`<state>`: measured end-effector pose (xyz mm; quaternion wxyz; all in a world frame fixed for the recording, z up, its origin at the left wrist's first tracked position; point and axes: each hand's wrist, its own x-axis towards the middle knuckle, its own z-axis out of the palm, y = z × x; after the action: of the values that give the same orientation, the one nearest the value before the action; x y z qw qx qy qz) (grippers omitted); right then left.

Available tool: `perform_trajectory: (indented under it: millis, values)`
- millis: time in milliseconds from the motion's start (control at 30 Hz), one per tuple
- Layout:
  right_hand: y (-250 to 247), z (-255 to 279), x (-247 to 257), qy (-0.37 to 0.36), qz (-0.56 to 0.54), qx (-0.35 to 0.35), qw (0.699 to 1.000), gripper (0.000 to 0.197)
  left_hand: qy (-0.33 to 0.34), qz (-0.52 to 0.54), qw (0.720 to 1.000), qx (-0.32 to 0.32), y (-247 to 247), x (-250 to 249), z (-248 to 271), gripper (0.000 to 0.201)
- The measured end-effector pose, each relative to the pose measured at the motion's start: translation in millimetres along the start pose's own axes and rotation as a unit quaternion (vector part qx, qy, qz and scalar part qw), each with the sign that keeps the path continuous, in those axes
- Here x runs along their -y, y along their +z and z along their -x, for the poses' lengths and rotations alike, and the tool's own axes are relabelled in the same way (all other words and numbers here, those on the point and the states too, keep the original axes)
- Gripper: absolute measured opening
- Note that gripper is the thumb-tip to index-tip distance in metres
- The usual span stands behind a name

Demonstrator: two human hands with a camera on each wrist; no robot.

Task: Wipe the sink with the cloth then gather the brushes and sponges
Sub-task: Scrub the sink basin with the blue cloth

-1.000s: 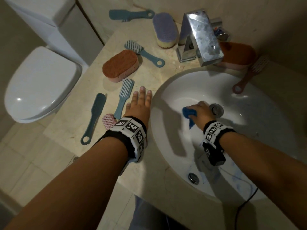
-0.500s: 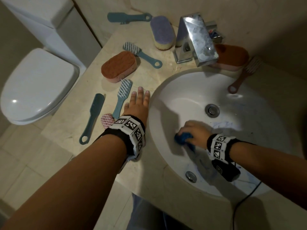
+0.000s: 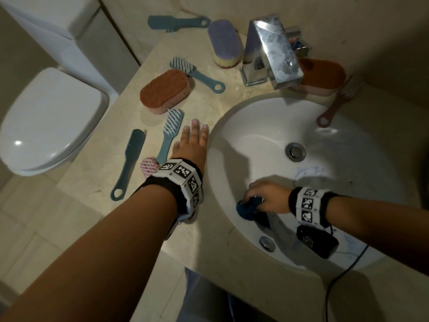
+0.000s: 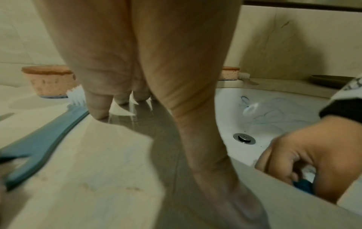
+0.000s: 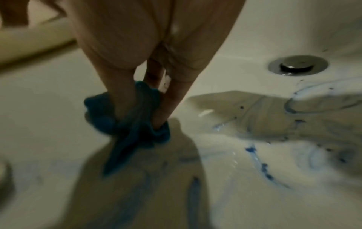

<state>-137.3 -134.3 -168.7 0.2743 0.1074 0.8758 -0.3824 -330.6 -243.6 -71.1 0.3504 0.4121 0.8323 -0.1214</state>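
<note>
My right hand (image 3: 267,197) grips a bunched blue cloth (image 3: 247,209) (image 5: 133,124) against the near left wall of the white sink (image 3: 255,126). Blue smears streak the basin (image 5: 258,164) near the drain (image 3: 295,151). My left hand (image 3: 192,145) lies flat with straight fingers on the beige counter (image 3: 209,228), just left of the sink rim. Beside it lie a teal brush (image 3: 168,135) (image 4: 49,133), a teal handle (image 3: 128,163) and a pink brush head (image 3: 148,167). Further back are an orange sponge (image 3: 164,90), another teal brush (image 3: 195,73), a purple sponge (image 3: 224,45) and a teal brush (image 3: 177,23).
A chrome faucet (image 3: 271,49) stands behind the sink. Behind it lie a second orange sponge (image 3: 322,75) and a brown-pink brush (image 3: 336,103) on the rim. A white toilet (image 3: 46,119) stands to the left. A black cable (image 3: 343,273) runs from my right wrist.
My right hand has dragged the cloth from beside the drain down to the near left wall of the basin. The left hand has stayed flat on the counter.
</note>
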Motion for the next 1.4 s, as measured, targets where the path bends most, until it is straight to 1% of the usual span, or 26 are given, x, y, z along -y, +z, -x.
perform_trajectory:
  millis: [33,100,200,267,300,333,367,433,467,533,567,633,667,733,800,867,933,1067,1100,1167,1233,1267,1300,1333,1367,1400]
  values:
    - [2.1,-1.7,-4.2,0.004,0.002,0.001,1.000,0.030,0.000,0.001,1.000,0.001,0.0,0.0,-0.1,0.100]
    - [-2.5,-5.8,-20.5,0.045,0.018,-0.026,0.998,0.030,0.000,-0.001,1.000,0.002,0.3,0.2,-0.3,0.103]
    - [-20.1,-8.5,-51.1,0.108,0.017,-0.099,0.989,0.031,0.002,-0.007,1.000,0.001,1.0,0.8,-1.4,0.105]
    - [-36.2,-8.5,-72.9,0.184,0.041,-0.169,0.967,0.031,0.000,-0.008,1.000,-0.001,1.4,0.7,-1.9,0.101]
    - [-44.8,-7.7,-83.0,0.229,0.043,-0.190,0.954,0.032,0.000,-0.007,1.000,-0.001,1.8,0.8,-2.3,0.099]
    - [-52.7,-7.0,-91.5,0.271,0.038,-0.186,0.944,0.032,0.000,-0.006,1.000,-0.004,2.0,0.8,-3.2,0.098]
    - [-59.1,-6.6,-95.6,0.296,0.027,-0.168,0.940,0.031,-0.001,-0.007,1.000,-0.006,2.3,0.7,-3.4,0.096]
    - [-62.4,-7.7,-89.9,0.292,0.014,-0.155,0.944,0.028,-0.001,-0.008,1.000,-0.009,3.0,0.8,-3.4,0.092]
    - [-59.7,-7.6,-80.9,0.272,0.000,-0.160,0.949,0.026,0.000,-0.005,1.000,-0.009,3.0,0.8,-3.3,0.091]
    - [-47.5,-4.4,-59.7,0.202,-0.061,-0.168,0.963,0.024,-0.002,-0.001,1.000,-0.015,1.6,0.7,-2.0,0.091]
    - [-40.9,-1.6,-48.4,0.158,-0.078,-0.157,0.972,0.027,-0.001,0.000,1.000,-0.018,0.7,0.2,-1.0,0.091]
    - [-24.7,5.0,-23.0,0.094,-0.040,-0.082,0.991,0.035,-0.001,0.004,1.000,-0.019,0.3,-0.5,1.1,0.090]
    - [-15.6,7.3,-10.3,0.073,-0.036,-0.042,0.996,0.036,-0.002,0.003,1.000,-0.018,0.8,-0.5,1.2,0.090]
    - [-0.9,10.9,11.9,0.044,-0.068,0.033,0.996,0.036,-0.003,0.001,1.000,-0.016,1.2,-0.1,0.1,0.092]
    - [7.8,12.4,21.1,0.042,-0.073,0.069,0.994,0.035,-0.003,0.000,1.000,-0.016,1.3,0.0,-1.1,0.091]
    - [9.5,9.7,15.0,0.044,-0.028,0.078,0.996,0.030,-0.003,0.000,1.000,-0.019,1.8,0.2,-1.8,0.090]
    - [8.7,8.1,2.0,0.061,0.030,0.054,0.996,0.027,0.000,0.000,1.000,-0.019,2.3,0.1,-2.5,0.089]
    - [-0.5,-2.2,-29.0,0.096,0.031,-0.087,0.991,0.032,0.001,-0.009,1.000,-0.019,3.5,1.6,-4.4,0.094]
    - [-6.8,-6.3,-35.7,0.104,0.028,-0.116,0.987,0.034,-0.001,-0.012,1.000,-0.014,3.6,1.7,-5.0,0.100]
    - [-23.4,-13.6,-49.8,0.142,0.001,-0.163,0.976,0.035,-0.003,-0.027,1.000,-0.004,3.8,2.2,-6.0,0.119]
    - [-38.8,-16.7,-68.9,0.217,0.004,-0.216,0.952,0.032,-0.005,-0.041,0.999,0.008,3.6,2.3,-5.8,0.137]
    - [-45.1,-16.8,-77.9,0.255,0.022,-0.241,0.936,0.032,-0.006,-0.045,0.999,0.013,4.2,2.2,-7.0,0.141]
    - [-49.3,-15.9,-84.4,0.282,0.038,-0.245,0.927,0.032,-0.007,-0.047,0.999,0.015,4.1,1.4,-7.2,0.142]
    - [-52.4,-15.0,-88.5,0.294,0.042,-0.232,0.926,0.031,-0.009,-0.052,0.998,0.015,4.4,1.3,-7.9,0.142]
    - [-53.1,-14.5,-89.3,0.295,0.036,-0.212,0.931,0.032,-0.008,-0.055,0.998,0.015,4.1,1.3,-7.9,0.139]
    - [-54.7,-14.7,-90.2,0.289,0.023,-0.198,0.936,0.032,-0.009,-0.051,0.999,0.009,4.5,1.7,-8.4,0.132]
